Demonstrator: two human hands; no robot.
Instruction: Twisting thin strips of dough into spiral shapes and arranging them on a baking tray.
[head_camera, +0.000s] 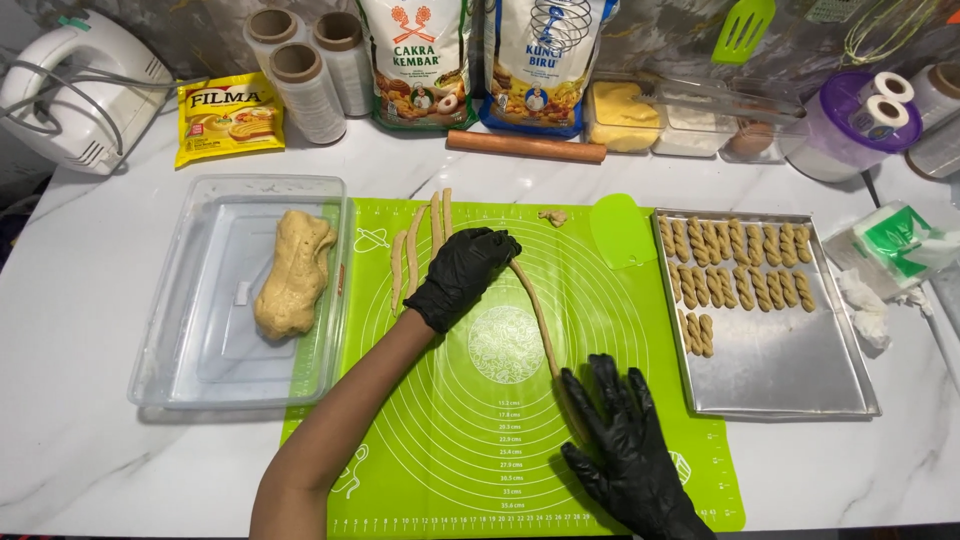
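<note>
On a green silicone mat (600, 400), two black-gloved hands press flat on a long thin dough rope (535, 310): the left hand (462, 272) on its far end, the right hand (622, 440) on its near end. Finished dough strands (420, 240) lie just beyond the left hand. A clear plastic container (190, 370) at left holds a dough lump (293, 275). At right, a metal tray (790, 370) carries rows of what look like twisted dough sticks (735, 265).
</note>
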